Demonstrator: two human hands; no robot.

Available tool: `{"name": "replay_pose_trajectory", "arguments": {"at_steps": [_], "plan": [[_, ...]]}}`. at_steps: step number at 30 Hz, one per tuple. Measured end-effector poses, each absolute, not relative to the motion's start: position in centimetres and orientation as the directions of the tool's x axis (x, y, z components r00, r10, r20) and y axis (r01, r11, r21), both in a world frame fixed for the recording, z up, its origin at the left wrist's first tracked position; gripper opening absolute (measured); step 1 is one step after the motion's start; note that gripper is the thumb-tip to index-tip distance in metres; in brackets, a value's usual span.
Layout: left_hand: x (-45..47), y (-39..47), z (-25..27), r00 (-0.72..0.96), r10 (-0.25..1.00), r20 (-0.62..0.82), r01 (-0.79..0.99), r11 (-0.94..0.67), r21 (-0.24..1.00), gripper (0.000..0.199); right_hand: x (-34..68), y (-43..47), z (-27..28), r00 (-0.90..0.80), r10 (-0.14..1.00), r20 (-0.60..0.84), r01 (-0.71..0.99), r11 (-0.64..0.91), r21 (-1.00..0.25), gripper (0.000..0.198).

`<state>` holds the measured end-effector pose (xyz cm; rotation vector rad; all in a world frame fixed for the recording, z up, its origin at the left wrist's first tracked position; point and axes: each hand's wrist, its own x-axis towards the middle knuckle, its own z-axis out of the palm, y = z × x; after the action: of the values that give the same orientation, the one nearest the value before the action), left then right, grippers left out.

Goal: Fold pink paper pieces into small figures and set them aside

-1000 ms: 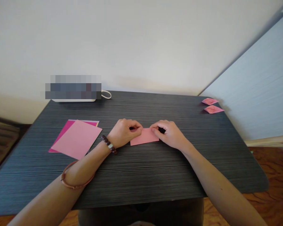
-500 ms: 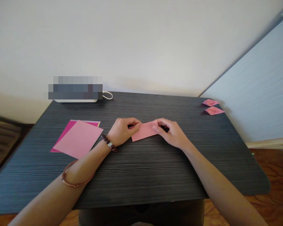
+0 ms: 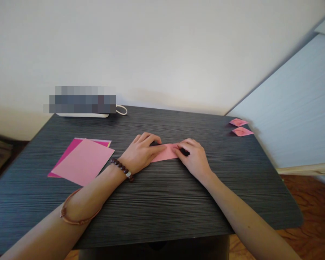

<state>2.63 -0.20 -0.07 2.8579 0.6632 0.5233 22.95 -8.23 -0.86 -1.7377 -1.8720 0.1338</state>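
Note:
A folded pink paper (image 3: 168, 152) lies as a narrow strip on the dark table between my hands. My left hand (image 3: 139, 153) holds down the strip's left end, its thumb stretched along the upper edge and its fingers bent past it; that end is hidden beneath the hand. At the other end, my right hand (image 3: 193, 157) pinches the strip's upper right corner between thumb and fingers. Left of my left wrist lies a flat pink sheet (image 3: 83, 160), turned askew on top of a magenta sheet (image 3: 67, 153).
Two folded pink paper pieces (image 3: 238, 122) sit at the table's far right corner. A blurred-out object with a white base (image 3: 82, 115) and a cord loop (image 3: 121, 109) stands at the back left. Behind the dark table (image 3: 151, 209) rises a wall; a pale panel (image 3: 295, 104) borders the right.
The pink paper now looks narrower and lies flatter. My left thumb has gone from a pinch to lying along the strip. My right fingers have shifted slightly lower. The view has tilted a little.

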Motion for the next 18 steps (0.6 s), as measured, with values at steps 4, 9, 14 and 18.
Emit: {"name": "replay_pose_trajectory", "arguments": {"at_steps": [4,9,14,18], "plan": [[2.6,-0.1,-0.1,0.857,0.449,0.255,0.409,-0.892,0.194,0.031,22.6,-8.9,-0.9,-0.097,0.921,0.376,0.93,0.219,-0.294,0.024],[2.5,-0.1,0.1,0.861,0.448,0.241,0.41,-0.892,0.192,0.031,22.4,-9.6,-0.7,-0.221,0.907,0.358,0.941,0.295,-0.166,0.032],[2.5,-0.3,0.4,0.862,0.457,0.219,0.418,-0.886,0.2,0.03,22.6,-9.8,-0.6,-0.257,0.904,0.34,0.924,0.334,-0.188,0.037],[2.6,-0.4,0.3,0.863,0.45,0.231,0.419,-0.892,0.173,0.032,22.7,-9.8,-0.6,-0.243,0.906,0.347,0.922,0.327,-0.208,0.035]]}}
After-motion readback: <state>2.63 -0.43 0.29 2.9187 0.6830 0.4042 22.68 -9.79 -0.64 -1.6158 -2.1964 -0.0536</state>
